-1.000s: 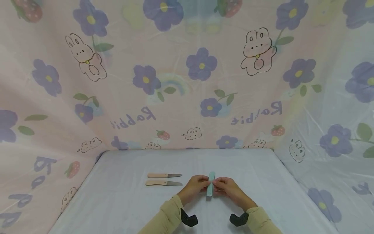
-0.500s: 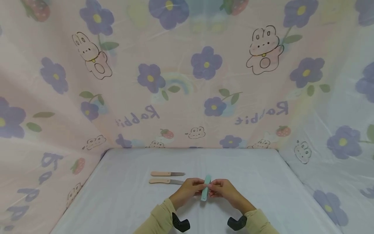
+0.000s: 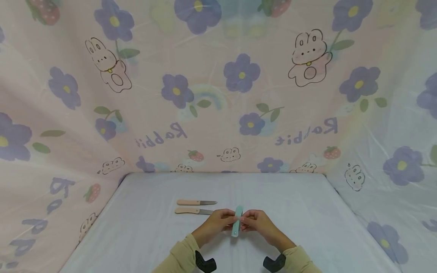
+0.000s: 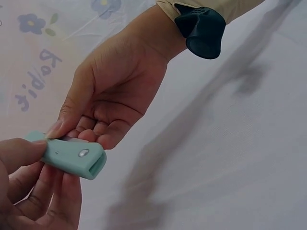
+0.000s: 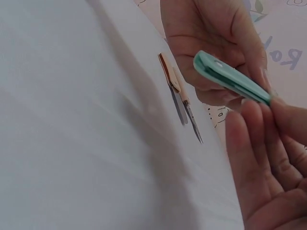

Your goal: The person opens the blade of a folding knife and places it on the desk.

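Note:
A mint-green folding knife [image 3: 237,222] is held just above the table, between both hands. My left hand [image 3: 215,223] pinches it from the left, its thumb across the handle. From the other side my right hand [image 3: 261,225] grips it with thumb and fingers. In the left wrist view a round rivet and a hollow end show on the knife [image 4: 72,158], and a thin greyish strip runs along its far side. The right wrist view shows a long slot in the handle [image 5: 230,76].
Two knives with tan handles lie parallel, blades pointing right: the far knife [image 3: 189,202] and the near knife [image 3: 187,210], whose blade tip is hidden by the left hand. They lie on a white-covered table [image 3: 136,235]. A patterned curtain [image 3: 205,129] surrounds its back and sides.
Both hands have shifted left and slightly nearer the body with the folding knife, so the left hand now overlaps the near knife's blade tip. The knives on the table stay put.

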{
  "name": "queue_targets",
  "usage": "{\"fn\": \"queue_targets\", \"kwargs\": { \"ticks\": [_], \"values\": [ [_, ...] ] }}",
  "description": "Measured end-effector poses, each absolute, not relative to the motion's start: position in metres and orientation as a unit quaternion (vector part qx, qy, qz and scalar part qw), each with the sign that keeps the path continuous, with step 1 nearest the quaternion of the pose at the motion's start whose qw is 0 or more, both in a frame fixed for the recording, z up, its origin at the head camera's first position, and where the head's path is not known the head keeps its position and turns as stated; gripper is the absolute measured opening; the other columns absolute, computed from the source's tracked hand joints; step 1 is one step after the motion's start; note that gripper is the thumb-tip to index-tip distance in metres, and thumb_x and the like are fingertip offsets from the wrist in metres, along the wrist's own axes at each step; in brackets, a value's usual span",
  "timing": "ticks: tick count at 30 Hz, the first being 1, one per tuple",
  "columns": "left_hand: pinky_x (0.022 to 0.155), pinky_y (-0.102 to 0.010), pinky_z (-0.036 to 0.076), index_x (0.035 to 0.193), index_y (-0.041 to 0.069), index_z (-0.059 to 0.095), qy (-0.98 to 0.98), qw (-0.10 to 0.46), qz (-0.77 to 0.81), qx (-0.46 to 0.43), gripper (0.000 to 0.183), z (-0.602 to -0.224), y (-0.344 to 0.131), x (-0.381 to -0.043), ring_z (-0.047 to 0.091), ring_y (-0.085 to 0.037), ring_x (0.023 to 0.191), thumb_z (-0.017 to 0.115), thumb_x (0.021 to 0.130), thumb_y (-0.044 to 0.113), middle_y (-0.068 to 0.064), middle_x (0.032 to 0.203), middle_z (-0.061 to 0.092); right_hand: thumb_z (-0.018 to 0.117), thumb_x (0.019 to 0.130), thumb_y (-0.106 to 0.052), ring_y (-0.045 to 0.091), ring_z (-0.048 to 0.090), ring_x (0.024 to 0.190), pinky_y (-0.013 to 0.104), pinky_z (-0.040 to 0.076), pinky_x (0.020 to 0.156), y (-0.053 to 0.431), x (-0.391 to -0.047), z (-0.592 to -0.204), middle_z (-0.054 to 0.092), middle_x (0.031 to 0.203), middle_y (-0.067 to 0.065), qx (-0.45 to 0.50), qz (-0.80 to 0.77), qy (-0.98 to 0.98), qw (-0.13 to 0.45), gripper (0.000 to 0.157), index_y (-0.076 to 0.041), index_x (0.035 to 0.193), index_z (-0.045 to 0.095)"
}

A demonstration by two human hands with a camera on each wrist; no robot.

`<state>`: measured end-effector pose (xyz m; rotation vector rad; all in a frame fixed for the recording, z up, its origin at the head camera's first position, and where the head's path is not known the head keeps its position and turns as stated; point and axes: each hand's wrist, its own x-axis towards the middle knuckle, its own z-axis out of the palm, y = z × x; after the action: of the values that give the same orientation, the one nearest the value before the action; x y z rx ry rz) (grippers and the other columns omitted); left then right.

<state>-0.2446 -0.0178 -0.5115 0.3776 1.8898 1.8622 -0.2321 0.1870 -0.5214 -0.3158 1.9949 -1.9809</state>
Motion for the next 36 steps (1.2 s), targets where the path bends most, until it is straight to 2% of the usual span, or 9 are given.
{"fn": "queue_targets", "kwargs": {
  "ticks": [14,21,29,36],
  "values": [
    [0.083,-0.039,0.051,0.11,-0.003,0.058,0.66,0.23,0.703,0.13,0.029,-0.511,-0.02,-0.241,0.062,-0.018,0.088,0.063,0.09,0.019,-0.01,0.099,0.064,0.062,0.09,-0.015,0.017,0.064,0.074,0.035,0.056,0.07,0.186,-0.229,-0.523,0.066,0.082,0.009,-0.118,-0.706,0.683,0.145,0.025,0.009,0.093,0.058],
    [0.082,-0.038,0.052,0.112,-0.005,0.058,0.658,0.206,0.714,0.126,0.031,-0.518,-0.02,-0.238,0.062,-0.017,0.086,0.062,0.09,0.017,-0.009,0.097,0.064,0.062,0.09,-0.016,0.017,0.064,0.073,0.037,0.056,0.071,0.185,-0.227,-0.528,0.065,0.08,0.008,-0.096,-0.718,0.676,0.138,0.022,0.006,0.091,0.058],
    [0.079,-0.035,0.054,0.114,-0.007,0.055,0.648,0.175,0.735,0.094,0.032,-0.52,-0.02,-0.236,0.061,-0.016,0.084,0.061,0.091,0.015,-0.008,0.095,0.064,0.065,0.088,-0.015,0.018,0.064,0.074,0.039,0.055,0.073,0.184,-0.226,-0.534,0.065,0.084,0.015,-0.068,-0.74,0.659,0.121,0.019,0.002,0.089,0.056],
    [0.078,-0.039,0.054,0.111,-0.004,0.053,0.662,0.207,0.71,0.122,0.028,-0.519,-0.022,-0.235,0.062,-0.017,0.08,0.062,0.089,0.012,-0.007,0.092,0.061,0.062,0.09,-0.017,0.02,0.063,0.079,0.04,0.055,0.074,0.186,-0.222,-0.531,0.064,0.085,0.009,-0.085,-0.73,0.665,0.136,0.024,0.003,0.096,0.053]
  ]
}}
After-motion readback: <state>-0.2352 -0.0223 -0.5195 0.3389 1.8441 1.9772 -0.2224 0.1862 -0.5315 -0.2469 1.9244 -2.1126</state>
